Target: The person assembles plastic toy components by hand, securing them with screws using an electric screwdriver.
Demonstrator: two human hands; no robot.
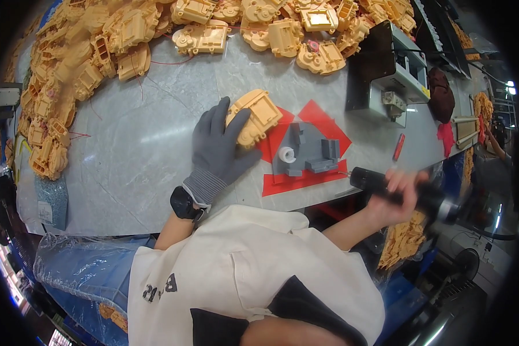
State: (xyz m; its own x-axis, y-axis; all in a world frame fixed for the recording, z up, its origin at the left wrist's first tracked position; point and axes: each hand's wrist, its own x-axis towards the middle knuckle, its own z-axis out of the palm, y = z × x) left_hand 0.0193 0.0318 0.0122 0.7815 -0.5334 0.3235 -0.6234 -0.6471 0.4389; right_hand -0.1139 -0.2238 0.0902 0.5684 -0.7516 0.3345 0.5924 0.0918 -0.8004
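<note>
My left hand, in a grey knitted glove, grips a yellow-orange plastic housing with a rectangular recess, just above the table. To its right lies a grey fixture with raised blocks and a white round post, fixed over red tape; no housing sits in it. My bare right hand is wrapped round a black electric screwdriver, slightly blurred. The bit points left, close to the fixture's lower right corner.
Heaps of similar housings cover the table's far side and left. A dark metal box device stands at far right, with a red marker nearer me. A bag of small parts lies at the left edge.
</note>
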